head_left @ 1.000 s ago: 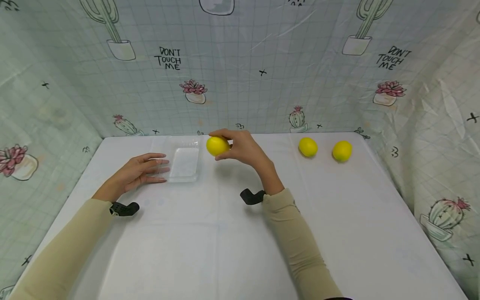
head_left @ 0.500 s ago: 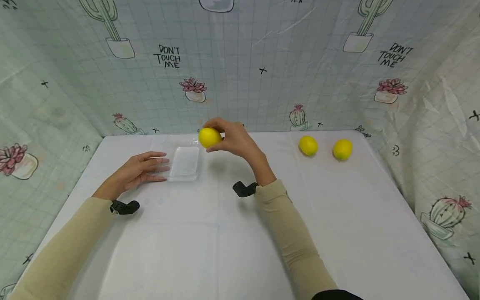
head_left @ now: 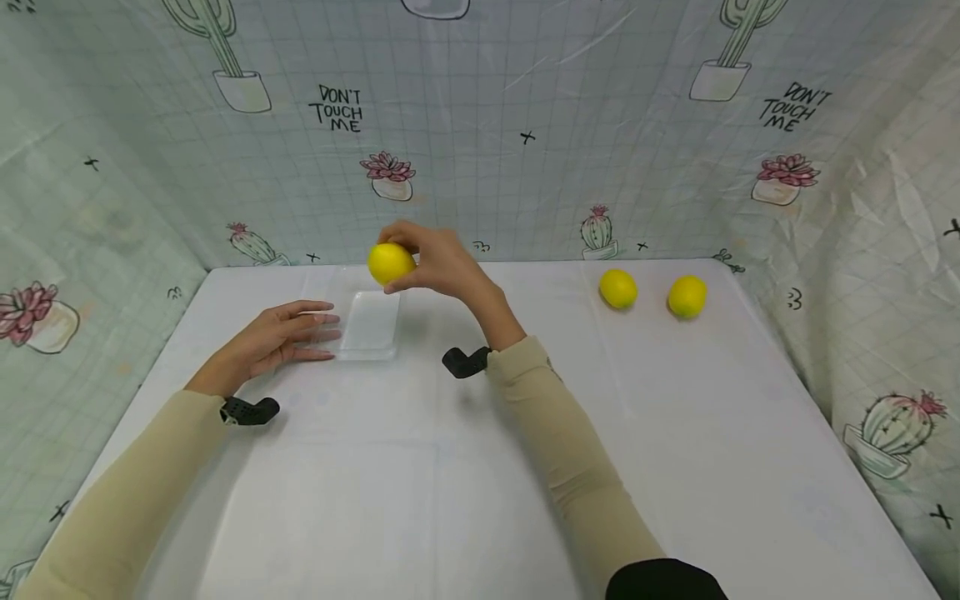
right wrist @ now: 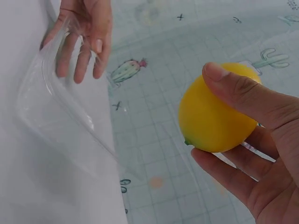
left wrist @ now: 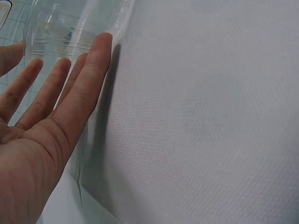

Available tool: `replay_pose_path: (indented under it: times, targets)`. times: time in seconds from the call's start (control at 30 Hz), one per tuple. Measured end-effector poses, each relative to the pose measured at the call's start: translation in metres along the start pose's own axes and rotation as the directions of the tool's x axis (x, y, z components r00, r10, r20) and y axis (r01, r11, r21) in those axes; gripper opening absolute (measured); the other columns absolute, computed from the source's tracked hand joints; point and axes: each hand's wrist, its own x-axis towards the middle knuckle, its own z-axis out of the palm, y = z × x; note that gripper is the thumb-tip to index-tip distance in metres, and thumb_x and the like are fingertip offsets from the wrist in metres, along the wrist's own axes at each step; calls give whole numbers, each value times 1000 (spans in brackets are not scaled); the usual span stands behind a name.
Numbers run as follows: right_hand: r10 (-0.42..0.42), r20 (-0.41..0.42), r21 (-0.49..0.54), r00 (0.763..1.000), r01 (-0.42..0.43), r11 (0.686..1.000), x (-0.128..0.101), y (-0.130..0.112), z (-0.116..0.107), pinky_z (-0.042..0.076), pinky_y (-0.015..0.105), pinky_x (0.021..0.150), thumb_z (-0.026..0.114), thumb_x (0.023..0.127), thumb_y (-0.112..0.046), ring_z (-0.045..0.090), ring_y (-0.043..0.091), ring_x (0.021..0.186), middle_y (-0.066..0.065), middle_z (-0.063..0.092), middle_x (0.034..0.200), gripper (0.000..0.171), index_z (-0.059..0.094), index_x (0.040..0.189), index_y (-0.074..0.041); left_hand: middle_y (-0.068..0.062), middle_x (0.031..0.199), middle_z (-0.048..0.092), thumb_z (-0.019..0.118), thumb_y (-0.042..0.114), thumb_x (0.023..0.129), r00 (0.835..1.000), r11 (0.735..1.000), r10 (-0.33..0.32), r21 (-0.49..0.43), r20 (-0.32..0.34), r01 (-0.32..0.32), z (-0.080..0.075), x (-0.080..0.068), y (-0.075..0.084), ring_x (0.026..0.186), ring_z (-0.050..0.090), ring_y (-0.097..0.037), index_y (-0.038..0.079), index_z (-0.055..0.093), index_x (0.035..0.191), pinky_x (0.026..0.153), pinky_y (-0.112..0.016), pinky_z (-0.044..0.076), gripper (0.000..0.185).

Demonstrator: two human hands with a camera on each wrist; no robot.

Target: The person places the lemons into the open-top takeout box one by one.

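right hand pinching lemon just above clear tray's far end; left hand spread flat, touching tray's left rim.

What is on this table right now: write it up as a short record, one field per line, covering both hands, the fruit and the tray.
right hand: grips a yellow lemon, raised above the far end of the tray
left hand: fingers straight, flat on the table, fingertips touching the tray's left edge
clear plastic tray: shallow, nothing in it, lying on the table
other lemons: two, on the table at far right, one beside the other, apart
surface: white table
backdrop: cactus-print sheet behind and at the sides
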Motion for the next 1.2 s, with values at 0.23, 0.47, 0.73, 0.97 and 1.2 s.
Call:
replay_pose_path:
  times: [0.23,0.47,0.73,0.97,1.2]
  targets:
    - [63,23,43,998,-64,997,17,-5,13,52,24,98,89,80,-36,64,15,116,1,66,134,62,59,132,-18,-14,150,52,54,18,107,1000,1000,-5,9,0,5,2,0,2,126,62,-27,1,30,157,96,-54,56,58]
    - [108,23,61,994,-109,992,34,-9,20,52,22,95,86,84,-34,62,16,118,3,64,137,63,56,136,-17,-13,150,51,58,20,106,999,999,-32,8,-13,32,5,4,4,127,61,-28,2,29,158,97,-53,56,62]
    - [160,61,33,985,-162,986,53,-12,30,52,20,98,84,86,-32,59,17,124,5,61,141,63,53,137,-15,-8,143,56,57,21,106,999,999,-26,21,-18,27,3,0,2,125,62,-26,2,26,159,97,-55,56,64]
    - [213,76,16,974,-214,977,63,-12,43,54,20,94,84,86,-34,61,17,117,6,62,138,64,51,137,-13,-5,140,58,58,22,106,999,999,-34,22,-32,34,3,0,2,125,63,-26,2,26,159,97,-54,56,64]
    - [294,122,-15,948,-294,956,70,-5,51,54,19,90,84,86,-34,60,15,106,6,62,130,63,48,132,-10,-7,143,58,56,19,107,1000,1000,-25,0,-18,25,3,0,3,126,62,-27,1,26,159,97,-54,56,63]
